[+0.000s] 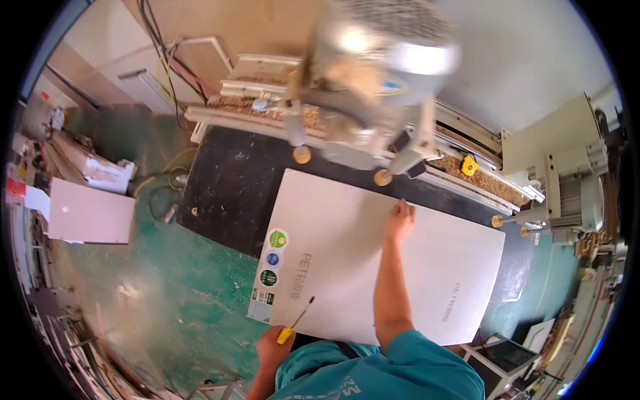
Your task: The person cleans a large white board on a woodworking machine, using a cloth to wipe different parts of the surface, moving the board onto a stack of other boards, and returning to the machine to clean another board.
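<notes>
My left hand (270,347) is closed around the yellow handle of a screwdriver (305,312), low beside my body. The dark shaft points up and away over the near edge of a large white board (347,253). This board lies flat and slightly turned on a black tabletop (233,187), with grey print and round green and blue stickers along its left side. Across the board reaches my right arm. My right hand (400,221) is at the board's far edge with its fingers curled together; whether they grip that edge or something small is hidden.
Beyond the board stands a large metal machine head (373,80) with round wooden-coloured pads. Behind it, a sawdust-filled rail carries a yellow tape measure (469,165). Another machine unit (567,200) stands at the right. Boxes (90,210) are at the left, above a green floor (167,287).
</notes>
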A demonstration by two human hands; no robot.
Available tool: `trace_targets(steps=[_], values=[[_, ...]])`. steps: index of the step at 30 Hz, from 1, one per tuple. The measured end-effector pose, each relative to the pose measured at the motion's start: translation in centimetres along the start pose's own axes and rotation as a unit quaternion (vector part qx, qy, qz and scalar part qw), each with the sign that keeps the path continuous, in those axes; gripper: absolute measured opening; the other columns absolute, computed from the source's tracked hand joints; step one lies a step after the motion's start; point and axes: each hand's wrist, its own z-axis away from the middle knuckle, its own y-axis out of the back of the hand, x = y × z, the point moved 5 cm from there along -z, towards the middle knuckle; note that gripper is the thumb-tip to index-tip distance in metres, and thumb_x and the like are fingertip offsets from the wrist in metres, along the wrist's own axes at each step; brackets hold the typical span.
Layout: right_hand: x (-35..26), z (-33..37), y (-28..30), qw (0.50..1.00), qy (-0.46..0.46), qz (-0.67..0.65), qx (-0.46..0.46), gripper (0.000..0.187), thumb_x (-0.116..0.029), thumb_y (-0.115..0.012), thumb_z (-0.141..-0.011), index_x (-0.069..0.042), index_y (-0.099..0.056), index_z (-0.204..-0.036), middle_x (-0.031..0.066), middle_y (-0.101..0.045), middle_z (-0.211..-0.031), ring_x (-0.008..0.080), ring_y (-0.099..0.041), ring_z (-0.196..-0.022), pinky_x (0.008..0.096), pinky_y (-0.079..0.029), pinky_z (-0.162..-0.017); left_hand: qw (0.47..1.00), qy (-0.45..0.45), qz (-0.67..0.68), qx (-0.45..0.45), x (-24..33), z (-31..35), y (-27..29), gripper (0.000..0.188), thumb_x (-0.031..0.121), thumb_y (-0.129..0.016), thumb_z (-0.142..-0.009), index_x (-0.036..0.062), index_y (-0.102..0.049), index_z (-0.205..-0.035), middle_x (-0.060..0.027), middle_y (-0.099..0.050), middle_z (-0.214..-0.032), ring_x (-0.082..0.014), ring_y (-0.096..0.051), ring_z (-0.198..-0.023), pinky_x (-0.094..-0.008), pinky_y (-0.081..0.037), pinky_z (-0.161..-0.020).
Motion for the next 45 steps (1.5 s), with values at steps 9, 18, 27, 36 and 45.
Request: trace_targets(steps=[9, 18, 27, 36, 45], values=[[-32.7, 11.7, -12.7, 0.966, 0.117, -0.084, -0.213, 0.013, -0.009, -0.059, -0.086, -0.005, -0.067, -0.095, 0.015, -0.067, -0.094, 0.0349, -0.064, -0.088, 0.0454, -0.054, -0.076, 0.982, 0.119, 0.12, 0.08, -11.1, -3.3, 10.3, 0.016, 0.014, -0.073, -0.078, 0.0018, -0.065, -0.084, -0.0155, -0.064, -0.073, -0.0333, -0.064, -0.066, -0.0407, -0.05, -0.061], [-28.1, 9.6, -10.6, 0.976, 0.18, -0.113, -0.052, 0.009, -0.008, -0.062, -0.086, -0.005, -0.068, -0.093, 0.0137, -0.06, -0.082, 0.0348, -0.062, -0.076, 0.0447, -0.052, -0.066, 0.978, 0.146, 0.131, 0.079, -14.5, -3.7, 11.0, 0.017, 0.014, -0.072, -0.08, 0.0009, -0.064, -0.087, -0.0161, -0.063, -0.072, -0.0331, -0.064, -0.067, -0.0403, -0.049, -0.062], [-29.1, 15.5, -8.9, 0.879, 0.362, -0.125, -0.284, 0.007, -0.011, -0.057, -0.091, -0.007, -0.062, -0.088, 0.0115, -0.058, -0.077, 0.0325, -0.061, -0.075, 0.0457, -0.05, -0.064, 0.978, 0.139, 0.133, 0.085, -14.4, -2.8, 10.0, 0.019, 0.016, -0.072, -0.081, 0.0004, -0.065, -0.089, -0.0153, -0.063, -0.073, -0.029, -0.063, -0.065, -0.0381, -0.049, -0.063], [-27.7, 17.2, -7.4, 0.914, 0.292, -0.227, -0.168, 0.004, -0.011, -0.062, -0.087, -0.008, -0.061, -0.085, 0.0116, -0.06, -0.08, 0.0323, -0.06, -0.073, 0.0437, -0.049, -0.062, 0.965, 0.147, 0.18, 0.122, -13.7, -0.7, 10.3, 0.017, 0.015, -0.07, -0.083, -0.0006, -0.064, -0.087, -0.0114, -0.062, -0.07, -0.0182, -0.059, -0.064, -0.0332, -0.048, -0.063], [-27.3, 8.9, -11.4, 0.955, 0.238, -0.168, -0.062, 0.006, -0.012, -0.067, -0.083, -0.009, -0.07, -0.087, 0.0091, -0.062, -0.082, 0.032, -0.064, -0.076, 0.0425, -0.053, -0.068, 0.972, 0.153, 0.142, 0.106, -14.8, 2.9, 8.2, 0.015, 0.015, -0.07, -0.082, 0.0013, -0.065, -0.088, -0.0145, -0.063, -0.074, -0.0293, -0.062, -0.067, -0.0378, -0.049, -0.064]])
